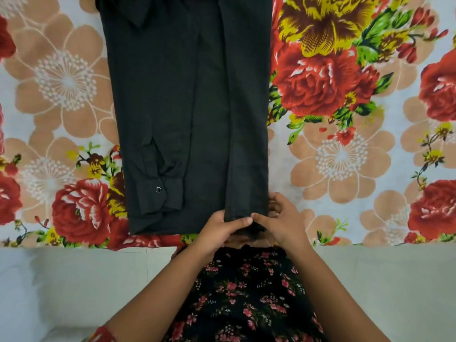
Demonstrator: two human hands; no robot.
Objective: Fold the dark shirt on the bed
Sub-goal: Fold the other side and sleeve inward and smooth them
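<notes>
The dark shirt [187,107] lies flat on the bed as a long narrow rectangle, both sides folded inward. A sleeve runs down its left side, and the cuff with a small silver snap button [158,189] rests near the bottom hem. My left hand [219,230] and my right hand [281,223] meet at the shirt's lower right corner. Both pinch the hem of the folded right panel, thumbs on top and touching each other. The top of the shirt runs out of view.
The floral bedsheet [345,156], with red roses and peach flowers, spreads on both sides of the shirt. The bed's near edge [74,246] runs across the frame, with pale floor [61,292] below it. My black floral dress [246,292] is against that edge.
</notes>
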